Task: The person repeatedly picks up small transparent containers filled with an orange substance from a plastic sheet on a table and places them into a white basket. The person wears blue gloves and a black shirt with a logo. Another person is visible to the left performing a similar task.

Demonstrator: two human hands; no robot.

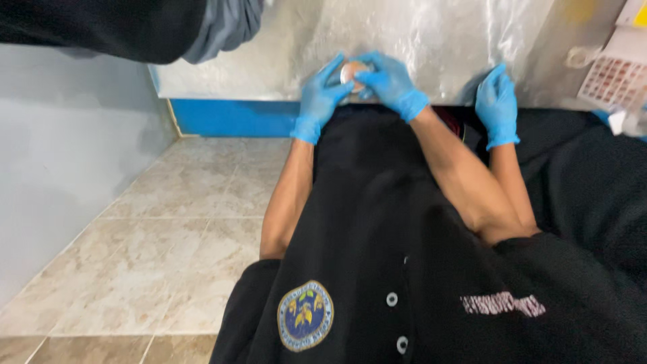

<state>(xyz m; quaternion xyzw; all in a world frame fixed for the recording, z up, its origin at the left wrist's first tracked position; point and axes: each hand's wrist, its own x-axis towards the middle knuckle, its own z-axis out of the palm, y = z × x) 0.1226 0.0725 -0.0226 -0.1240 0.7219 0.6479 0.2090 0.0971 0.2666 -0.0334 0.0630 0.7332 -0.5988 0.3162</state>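
Your left hand [320,98] and right hand [391,84] both cup a small round thing [354,71], maybe dough | held over the plastic-covered surface [438,40] | gloves slick: it could slip to the floor [168,236] | another person's hand [497,104] lies flat nearby

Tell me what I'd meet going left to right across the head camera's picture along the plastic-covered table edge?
Blue panel → left hand in a blue glove → small round pinkish object held between both hands → right hand → another person's gloved hand → a printed sheet.
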